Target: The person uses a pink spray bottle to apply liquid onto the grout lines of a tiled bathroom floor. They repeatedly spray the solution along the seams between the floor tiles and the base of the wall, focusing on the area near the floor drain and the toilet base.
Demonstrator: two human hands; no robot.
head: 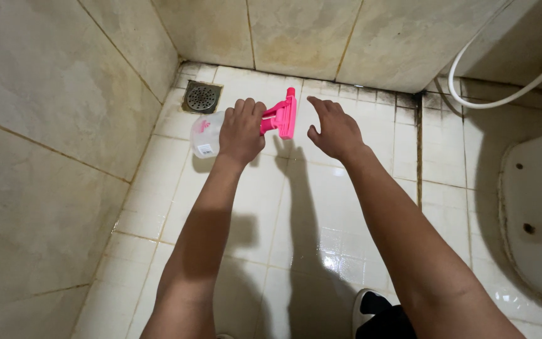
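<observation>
My left hand [241, 130] grips a clear plastic spray bottle [206, 134] with a pink trigger head [281, 115], held sideways above the tiled floor with the head pointing right. My right hand [334, 130] hovers just to the right of the pink head, fingers spread, holding nothing. Both arms reach forward over the white floor tiles [321, 207], which look wet and shiny.
A round metal floor drain [201, 97] sits in the far left corner. Stained beige wall tiles rise at the left and back. A white hose [503, 94] loops at the upper right above a white squat toilet pan [534, 207]. Dark grime lines the grout [419, 150].
</observation>
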